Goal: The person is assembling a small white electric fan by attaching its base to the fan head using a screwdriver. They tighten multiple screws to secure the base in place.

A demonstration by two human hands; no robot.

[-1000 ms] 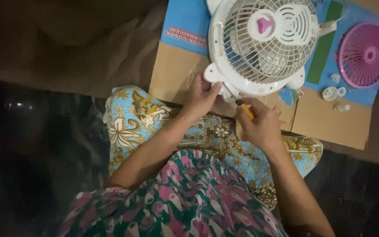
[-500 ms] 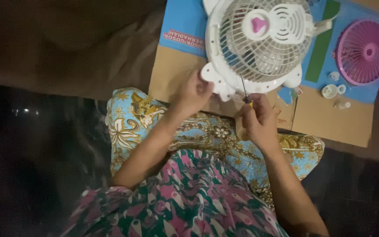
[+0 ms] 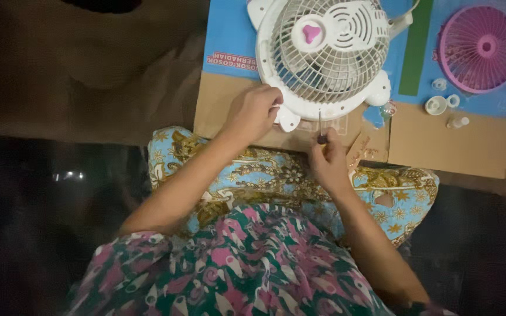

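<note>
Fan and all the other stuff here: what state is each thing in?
Fan: lying flat, white grille facing up, in one piece.
Pink grille: off, lying flat apart from the fan.
Screwdriver: upright, tip at the fan's near rim.
Left hand: closed on the fan's rim.
Right hand: closed round the screwdriver.
Small white parts: loose on the cardboard.

Dim light fills the room. A dark glossy floor (image 3: pixel 42 193) catches small glints at the left, a brown mat (image 3: pixel 89 70) lies beyond it, and flattened cardboard (image 3: pixel 446 146) spreads over it.
</note>
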